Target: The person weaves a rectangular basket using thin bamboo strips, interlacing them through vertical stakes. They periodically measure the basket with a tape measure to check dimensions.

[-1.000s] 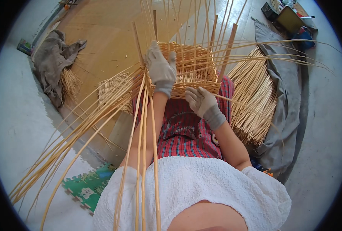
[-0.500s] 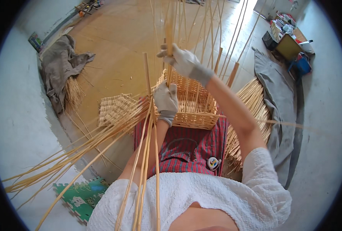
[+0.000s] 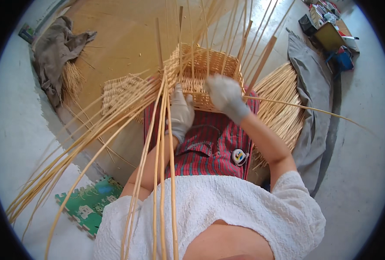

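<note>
A partly woven wicker basket (image 3: 191,96) rests on my lap, over a red striped apron (image 3: 188,158). Tall upright stakes rise from its rim. At the near left corner, my gloved left hand (image 3: 181,115) grips the near wall, thumb raised; its other fingers are partly hidden. Over the near rim, toward the right, is my gloved right hand (image 3: 225,96), curled and smeared by motion, so what it holds is unclear. A thick bundle of long willow rods (image 3: 110,117) sticks out from the left corner, with several rods hanging over my left arm. One rod (image 3: 314,108) juts out to the right.
A flat woven piece (image 3: 121,89) lies left of the basket. Cut rods (image 3: 279,104) are piled at right beside a grey cloth (image 3: 307,104). Another grey cloth (image 3: 58,56) covers rods at far left. A green foam mat (image 3: 90,203) lies lower left; boxes and clutter (image 3: 331,34) stand far right.
My right hand has come down from the raised upright rods to the near rim. My left hand has moved from the rods to the near left corner. The basket appears higher in view.
</note>
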### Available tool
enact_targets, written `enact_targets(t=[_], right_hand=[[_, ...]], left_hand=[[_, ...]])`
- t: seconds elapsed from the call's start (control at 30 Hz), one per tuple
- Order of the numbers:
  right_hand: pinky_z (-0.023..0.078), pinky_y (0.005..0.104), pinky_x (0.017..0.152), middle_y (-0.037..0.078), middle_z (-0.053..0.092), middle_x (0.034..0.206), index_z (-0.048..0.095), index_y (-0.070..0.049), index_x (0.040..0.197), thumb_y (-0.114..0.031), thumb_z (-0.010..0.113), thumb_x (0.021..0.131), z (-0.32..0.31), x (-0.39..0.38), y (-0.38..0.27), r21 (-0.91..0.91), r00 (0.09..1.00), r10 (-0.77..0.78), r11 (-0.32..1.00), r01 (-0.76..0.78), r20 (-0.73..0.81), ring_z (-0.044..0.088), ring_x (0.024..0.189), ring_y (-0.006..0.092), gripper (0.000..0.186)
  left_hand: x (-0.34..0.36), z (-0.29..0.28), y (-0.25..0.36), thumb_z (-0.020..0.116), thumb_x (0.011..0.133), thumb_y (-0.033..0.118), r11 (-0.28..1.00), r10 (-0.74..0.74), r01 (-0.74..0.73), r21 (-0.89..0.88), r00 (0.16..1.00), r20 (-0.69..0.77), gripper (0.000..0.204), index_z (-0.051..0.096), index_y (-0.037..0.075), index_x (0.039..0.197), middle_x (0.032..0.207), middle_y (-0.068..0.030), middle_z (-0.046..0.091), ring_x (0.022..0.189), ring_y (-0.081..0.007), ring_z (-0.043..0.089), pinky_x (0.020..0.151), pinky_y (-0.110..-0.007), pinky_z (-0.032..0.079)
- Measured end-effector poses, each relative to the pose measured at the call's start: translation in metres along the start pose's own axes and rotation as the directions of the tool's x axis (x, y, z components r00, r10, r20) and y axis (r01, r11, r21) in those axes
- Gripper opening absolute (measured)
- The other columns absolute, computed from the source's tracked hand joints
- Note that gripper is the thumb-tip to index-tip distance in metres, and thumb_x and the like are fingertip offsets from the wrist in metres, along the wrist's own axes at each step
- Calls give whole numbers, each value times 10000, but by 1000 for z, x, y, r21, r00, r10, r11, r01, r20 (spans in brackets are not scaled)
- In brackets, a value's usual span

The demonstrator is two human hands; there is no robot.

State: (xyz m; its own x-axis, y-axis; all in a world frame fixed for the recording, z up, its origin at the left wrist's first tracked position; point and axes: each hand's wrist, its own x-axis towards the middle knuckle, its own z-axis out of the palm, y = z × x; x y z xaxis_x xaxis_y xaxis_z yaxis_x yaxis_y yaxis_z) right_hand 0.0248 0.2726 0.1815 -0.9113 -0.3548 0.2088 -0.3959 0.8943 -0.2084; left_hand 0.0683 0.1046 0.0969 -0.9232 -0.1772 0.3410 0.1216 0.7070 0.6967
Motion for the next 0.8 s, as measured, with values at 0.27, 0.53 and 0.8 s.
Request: enact_targets(t=[0.27,0.53,0.8], right_hand=[[562,476,651,112,750,860,687,-131,1053,-350,558,989,-12,-66,43,-187,881,282,956,-225,380,734,783,319,262],[583,345,850,87,689,1184,625,-91,1205,-102,696,952,52,-121,-8,887,897,434,376,-268,87,694,1007,248,263],[536,372,1019,214,482,1515,457,-181,1483,-40,525,1016,23,38,-22,863,952,296,499,-80,-83,627,1237,275,493]], left_hand=[[18,-11,-41,500,1065,481,827,-300,514,-228,746,594,475,616,35,1182,678,-66,612,415,-129,556,387,-287,480],[34,-8,-50,608,1038,278,710,-174,591,-383,675,718,226,581,58,1085,806,-46,617,593,-123,643,457,-277,554],[21,24,-40,596,1046,363,549,-339,603,-579,793,505,394,584,-20,1138,799,-103,669,550,-184,689,486,-344,606]])
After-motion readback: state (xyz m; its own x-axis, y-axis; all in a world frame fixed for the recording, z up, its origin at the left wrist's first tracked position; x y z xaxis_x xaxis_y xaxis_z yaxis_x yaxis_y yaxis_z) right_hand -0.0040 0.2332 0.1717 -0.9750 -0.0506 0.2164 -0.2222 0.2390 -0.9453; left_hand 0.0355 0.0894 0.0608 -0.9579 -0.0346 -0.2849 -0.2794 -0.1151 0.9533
